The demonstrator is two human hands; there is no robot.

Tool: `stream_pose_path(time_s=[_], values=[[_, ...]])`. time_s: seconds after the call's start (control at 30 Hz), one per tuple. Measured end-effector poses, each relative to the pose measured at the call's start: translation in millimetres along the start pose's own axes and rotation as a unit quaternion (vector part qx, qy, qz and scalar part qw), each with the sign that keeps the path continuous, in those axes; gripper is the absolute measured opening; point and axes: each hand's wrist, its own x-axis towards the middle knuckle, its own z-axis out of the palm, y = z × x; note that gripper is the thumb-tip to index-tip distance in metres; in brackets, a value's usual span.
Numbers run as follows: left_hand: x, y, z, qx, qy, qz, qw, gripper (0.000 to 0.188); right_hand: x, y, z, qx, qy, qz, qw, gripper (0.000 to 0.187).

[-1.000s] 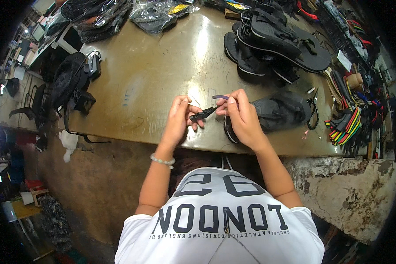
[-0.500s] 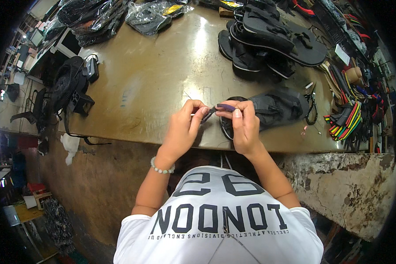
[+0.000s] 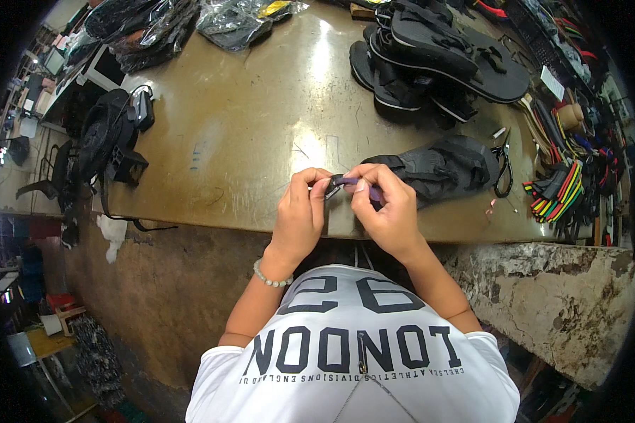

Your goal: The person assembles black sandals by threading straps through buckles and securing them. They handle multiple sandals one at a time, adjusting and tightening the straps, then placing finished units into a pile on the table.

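Between my hands, just above the table's near edge, is a narrow black-and-purple strap point(image 3: 348, 181) bent into a curve. My left hand point(image 3: 300, 213) pinches its dark end between thumb and fingers. Closed on the purple part is my right hand point(image 3: 389, 210), thumb against the fingers. Whether a buckle or ring sits at the dark end is too small to tell. A black strappy sandal point(image 3: 450, 168) lies on the table right behind my right hand, partly covered by it.
Black sandals point(image 3: 430, 53) are piled at the back right. Scissors point(image 3: 503, 169) and a bundle of colourful straps point(image 3: 556, 190) lie on the right of the table point(image 3: 240, 134). Plastic-wrapped bundles point(image 3: 233, 25) line the back; a black strapped item point(image 3: 109, 134) sits left.
My hands have shifted slightly, and the right one has turned, its thumb now across the purple part. More of the strap shows curved between them. The sandal behind appears moved a little right.
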Motion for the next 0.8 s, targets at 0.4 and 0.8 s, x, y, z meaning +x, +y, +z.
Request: stream_pose_path(time_s=[0.4, 0.8], values=[[3.1, 0.3, -5.8, 0.033, 0.038, 0.077, 0.996, 0.009, 0.8, -5.6, -0.3, 0.029, -0.042, 0.017, 0.999, 0.005], [1.5, 5.1, -6.1, 0.054, 0.06, 0.087, 0.993, 0.007, -2.5, -4.3, 0.7, 0.052, -0.032, 0.004, 0.998, 0.011]])
